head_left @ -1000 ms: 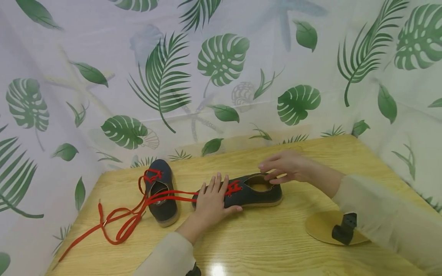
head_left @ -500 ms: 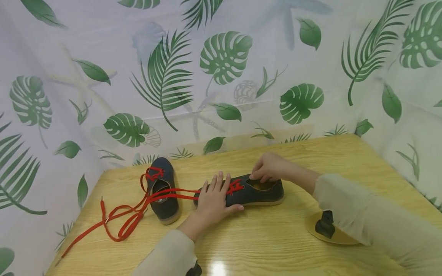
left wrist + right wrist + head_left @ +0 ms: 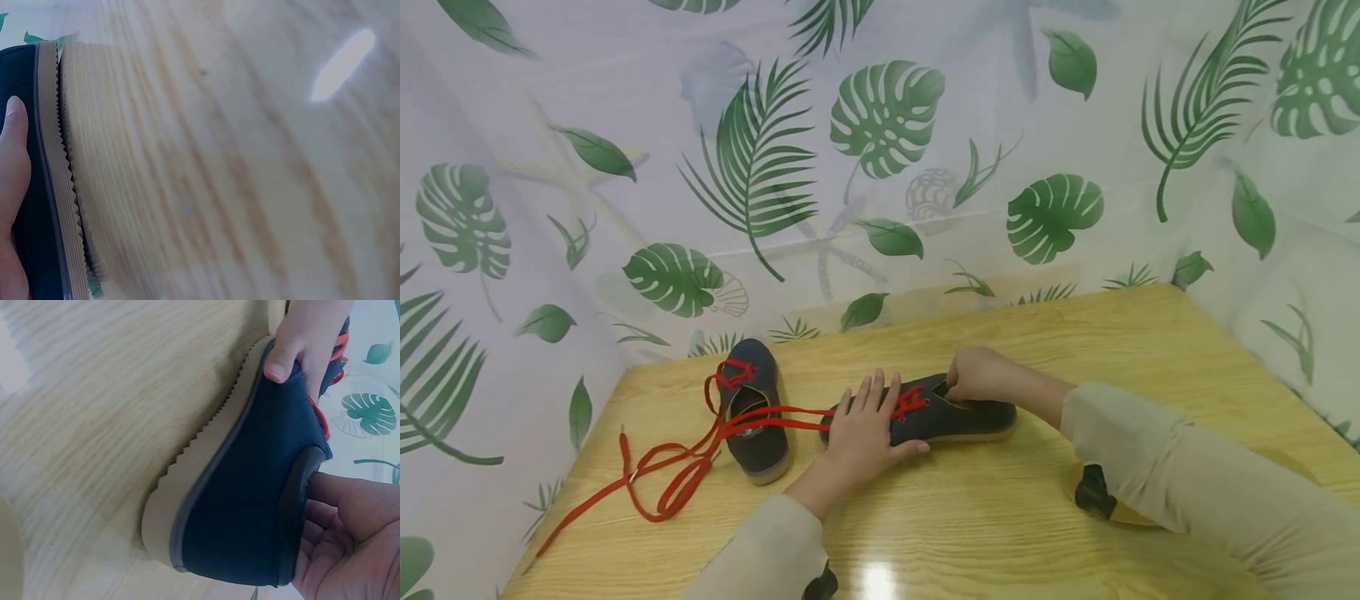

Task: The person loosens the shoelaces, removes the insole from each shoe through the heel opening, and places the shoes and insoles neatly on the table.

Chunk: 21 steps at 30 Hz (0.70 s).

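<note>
A dark navy shoe (image 3: 936, 417) with red laces and a tan sole lies on its sole, its toe to the left. My left hand (image 3: 865, 425) rests on its front with fingers spread; the left thumb (image 3: 15, 137) lies along the shoe's side. My right hand (image 3: 981, 375) reaches into the shoe's opening. In the right wrist view its fingers (image 3: 315, 540) are bent behind the dark collar (image 3: 300, 487), and the fingertips are hidden. Whether they hold something inside cannot be seen.
A second navy shoe (image 3: 763, 450) stands to the left. Long red laces (image 3: 673, 492) run across it and trail over the wooden table (image 3: 970, 533). A flat tan piece (image 3: 1131, 515) lies partly under the right sleeve. A leaf-patterned cloth (image 3: 925, 275) hangs behind.
My right hand has moved from the shoe's heel side into its opening, its fingers bending and sinking deeper. The left hand stays on the shoe's front.
</note>
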{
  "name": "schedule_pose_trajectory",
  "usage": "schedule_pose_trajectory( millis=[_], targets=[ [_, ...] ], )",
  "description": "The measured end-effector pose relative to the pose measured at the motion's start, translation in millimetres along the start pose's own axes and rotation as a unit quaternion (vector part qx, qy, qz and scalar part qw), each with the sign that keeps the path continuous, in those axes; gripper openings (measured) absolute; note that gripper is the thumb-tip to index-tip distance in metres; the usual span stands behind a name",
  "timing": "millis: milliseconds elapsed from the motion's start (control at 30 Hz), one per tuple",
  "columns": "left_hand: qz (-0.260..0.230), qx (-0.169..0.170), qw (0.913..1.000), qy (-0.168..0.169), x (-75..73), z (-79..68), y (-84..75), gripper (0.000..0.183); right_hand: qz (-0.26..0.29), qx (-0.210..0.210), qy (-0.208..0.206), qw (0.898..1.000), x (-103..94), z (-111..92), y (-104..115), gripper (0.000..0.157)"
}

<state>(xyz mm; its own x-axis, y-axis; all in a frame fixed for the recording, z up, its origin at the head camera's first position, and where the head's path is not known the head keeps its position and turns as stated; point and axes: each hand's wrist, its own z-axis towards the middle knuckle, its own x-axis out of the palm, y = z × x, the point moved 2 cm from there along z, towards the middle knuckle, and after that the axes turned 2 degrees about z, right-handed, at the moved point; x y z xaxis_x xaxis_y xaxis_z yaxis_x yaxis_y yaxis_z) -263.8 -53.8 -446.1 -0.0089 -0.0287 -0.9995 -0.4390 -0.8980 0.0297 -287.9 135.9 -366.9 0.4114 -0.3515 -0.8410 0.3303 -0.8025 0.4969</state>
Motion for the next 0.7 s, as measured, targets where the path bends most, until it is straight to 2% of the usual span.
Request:
schedule_pose_trajectory(
  millis=[133,333,433,700],
  targets=[
    [0.002,0.003,1.0,-0.005,0.2,0.3,-0.4,0.101,-0.032,-0.007,0.008,0.999,3.9,2,0,0.047],
    [0.005,0.005,0.9998,-0.019,1.8,0.4,-0.2,0.1,-0.07,-0.007,-0.001,0.998,7.1,5,1,0.034],
    [0.004,0.005,0.9997,-0.023,2.3,0.0,-0.6,0.1,-0.06,-0.001,-0.012,0.998,9.6,4,0,0.034],
    [0.006,-0.003,0.9997,-0.024,2.9,0.0,-0.6,0.1,-0.028,0.02,-0.036,0.999,15.5,5,-2,0.021]
  ],
)
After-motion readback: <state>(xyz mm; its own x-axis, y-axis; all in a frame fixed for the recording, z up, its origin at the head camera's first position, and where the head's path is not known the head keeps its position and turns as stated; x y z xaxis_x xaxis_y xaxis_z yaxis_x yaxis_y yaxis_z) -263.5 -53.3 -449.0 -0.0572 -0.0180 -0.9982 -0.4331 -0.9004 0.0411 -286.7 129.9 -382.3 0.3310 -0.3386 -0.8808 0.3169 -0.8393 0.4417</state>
